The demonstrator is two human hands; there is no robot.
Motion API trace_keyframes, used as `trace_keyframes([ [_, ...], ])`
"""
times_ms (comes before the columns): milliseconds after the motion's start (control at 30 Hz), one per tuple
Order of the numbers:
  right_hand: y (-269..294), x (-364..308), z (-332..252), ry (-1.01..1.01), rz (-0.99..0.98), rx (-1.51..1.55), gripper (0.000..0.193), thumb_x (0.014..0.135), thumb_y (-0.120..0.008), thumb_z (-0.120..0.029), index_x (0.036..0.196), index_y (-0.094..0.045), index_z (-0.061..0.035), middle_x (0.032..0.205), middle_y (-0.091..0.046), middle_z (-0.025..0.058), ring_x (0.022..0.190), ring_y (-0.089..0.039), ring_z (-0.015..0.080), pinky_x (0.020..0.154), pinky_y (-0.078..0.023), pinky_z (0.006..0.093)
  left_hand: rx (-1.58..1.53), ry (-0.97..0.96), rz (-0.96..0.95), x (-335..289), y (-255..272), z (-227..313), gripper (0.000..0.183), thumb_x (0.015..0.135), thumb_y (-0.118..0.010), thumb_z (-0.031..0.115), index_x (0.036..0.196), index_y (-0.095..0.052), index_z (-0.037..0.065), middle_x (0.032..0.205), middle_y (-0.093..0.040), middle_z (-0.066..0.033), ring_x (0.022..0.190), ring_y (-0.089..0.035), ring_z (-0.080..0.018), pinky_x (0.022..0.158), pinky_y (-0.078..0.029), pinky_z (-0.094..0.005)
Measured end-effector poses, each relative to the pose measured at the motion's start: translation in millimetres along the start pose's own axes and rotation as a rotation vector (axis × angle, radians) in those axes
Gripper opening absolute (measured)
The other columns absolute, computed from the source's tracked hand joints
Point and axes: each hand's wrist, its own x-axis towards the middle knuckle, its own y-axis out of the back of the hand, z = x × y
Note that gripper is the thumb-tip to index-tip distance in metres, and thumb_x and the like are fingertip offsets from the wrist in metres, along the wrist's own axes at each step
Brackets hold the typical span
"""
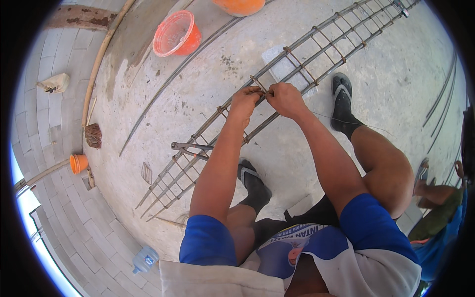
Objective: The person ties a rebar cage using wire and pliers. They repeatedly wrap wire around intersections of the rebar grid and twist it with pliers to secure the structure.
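**Soft daylight, black rim**

Bright, even daylight washes the concrete floor (227,39) here, leaving only faint shadows. White glare burns at lower left, beside pale blocks (99,218) that bow with fisheye distortion. The rebar cage (302,66) looks crisp mid-view; the person (440,213) at far right sinks dim and soft.

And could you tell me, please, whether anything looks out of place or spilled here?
Mildly: the pincers lie unheld across the rebar cage, partly hidden by the left forearm, where they might get knocked. Dark specks mark the pale floor. Nothing looks clearly damaged.

Pincers (195,146) on rebar cage (262,126), left of left hand (245,104).
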Motion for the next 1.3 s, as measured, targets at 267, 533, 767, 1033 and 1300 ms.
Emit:
trace_keyframes([
  [267,0,-2,0,0.009,0.025,-0.015,0.021,0.082,-0.059,-0.020,0.083,-0.069,-0.0023,0.081,-0.067,0.0212,0.084,-0.066,0.0395,0.075,-0.052,0.0486,0.330,-0.236,0.171,-31,-21,16,0.028,0.082,-0.056,0.004,0.106,-0.070,-0.002,0.099,-0.070,-0.0163,0.091,-0.066,-0.0217,0.082,-0.050,-0.0311],
  [533,10,5,4,0.074,-0.065,-0.195,0.021,0.082,-0.058,-0.018,0.086,-0.068,-0.0004,0.092,-0.068,0.0213,0.087,-0.066,0.0391,0.077,-0.052,0.0476,0.385,-0.462,0.185,-24,-20,-3,0.025,0.085,-0.063,0.013,0.104,-0.072,0.001,0.095,-0.072,-0.0162,0.088,-0.068,-0.0259,0.081,-0.050,-0.0335],
  [767,50,18,-30,0.291,-0.174,-0.482,0.015,0.080,-0.058,-0.012,0.082,-0.067,0.0005,0.084,-0.067,0.0225,0.084,-0.067,0.0381,0.074,-0.053,0.0473,0.286,-0.481,0.245,-13,-17,-7,0.017,0.084,-0.065,0.011,0.093,-0.070,-0.002,0.084,-0.071,-0.0182,0.078,-0.069,-0.0277,0.073,-0.052,-0.0354],
  [1033,43,38,-72,0.436,-0.443,-0.629,0.015,0.080,-0.062,-0.012,0.089,-0.070,-0.0036,0.089,-0.069,0.0189,0.088,-0.068,0.0356,0.075,-0.054,0.0448,0.113,-0.249,0.008,-2,10,-11,0.038,0.086,-0.057,0.005,0.124,-0.053,-0.001,0.098,-0.069,-0.0146,0.089,-0.062,-0.0177,0.075,-0.048,-0.0308],
  [1300,43,52,-65,0.311,-0.269,-0.707,0.017,0.079,-0.064,-0.017,0.090,-0.072,-0.0061,0.091,-0.070,0.0157,0.087,-0.068,0.0334,0.077,-0.054,0.0442,0.010,-0.193,-0.020,2,11,-11,0.043,0.083,-0.059,0.008,0.123,-0.051,-0.007,0.099,-0.068,-0.0166,0.087,-0.061,-0.0183,0.074,-0.049,-0.0302],
])
